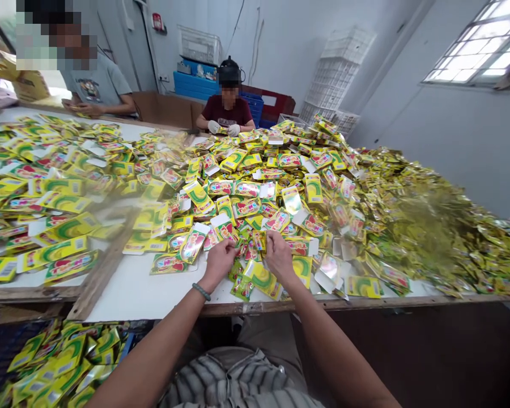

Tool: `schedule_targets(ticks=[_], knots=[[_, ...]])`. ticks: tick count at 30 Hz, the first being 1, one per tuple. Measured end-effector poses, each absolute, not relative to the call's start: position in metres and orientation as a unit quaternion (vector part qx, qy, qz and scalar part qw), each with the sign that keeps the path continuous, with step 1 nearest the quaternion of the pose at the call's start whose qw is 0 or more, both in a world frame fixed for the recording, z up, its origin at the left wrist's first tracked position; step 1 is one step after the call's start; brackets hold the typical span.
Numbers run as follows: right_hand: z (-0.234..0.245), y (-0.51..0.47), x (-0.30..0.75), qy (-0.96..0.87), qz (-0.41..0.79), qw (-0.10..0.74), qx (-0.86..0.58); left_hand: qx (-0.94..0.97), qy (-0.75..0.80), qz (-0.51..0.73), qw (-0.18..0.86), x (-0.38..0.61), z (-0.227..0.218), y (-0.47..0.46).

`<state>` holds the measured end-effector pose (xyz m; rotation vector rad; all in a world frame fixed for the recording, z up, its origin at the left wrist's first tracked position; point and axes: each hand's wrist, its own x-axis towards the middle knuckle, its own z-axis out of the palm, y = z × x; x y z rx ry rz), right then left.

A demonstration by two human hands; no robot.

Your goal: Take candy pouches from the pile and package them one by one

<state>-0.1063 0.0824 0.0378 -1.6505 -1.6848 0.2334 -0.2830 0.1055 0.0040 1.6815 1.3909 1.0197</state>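
Note:
My right hand (279,258) pinches a small yellow-green sachet (259,241) between thumb and fingers, just above the heap at the table's front. A little to its left, my left hand (220,262) has its fingertips pressed together, close to green and pink packaging; what they grip is too small to make out. Below and between the hands lie a green sachet (241,288) and a flat yellow carton (261,279). Yellow and green printed cartons (246,190), several with open white flaps, pile up beyond my hands.
A big mound of shiny sachets (408,226) covers the table's right side. A wooden divider (106,266) separates more cartons (59,201) on the left. Below the left edge stands a crate of packets (68,362). Two people (227,110) work across the table.

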Motion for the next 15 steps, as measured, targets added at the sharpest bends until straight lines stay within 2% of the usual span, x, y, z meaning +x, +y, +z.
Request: schedule_targets(ticks=[5,9,13,15], knots=[[0.038,0.069,-0.129,-0.580,0.324,0.441,-0.604,0.574,0.529,0.442,0.442,-0.315,0.001,0.094],[0.029,0.063,-0.159,-0.620,0.310,0.412,-0.592,0.541,0.540,0.444,0.467,-0.337,0.002,0.074],[0.025,0.054,-0.186,-0.678,0.356,0.321,-0.557,0.532,0.546,0.451,0.464,-0.351,0.011,0.055],[0.027,0.047,-0.196,-0.700,0.342,0.290,-0.556,0.513,0.547,0.461,0.474,-0.353,0.015,0.049]])
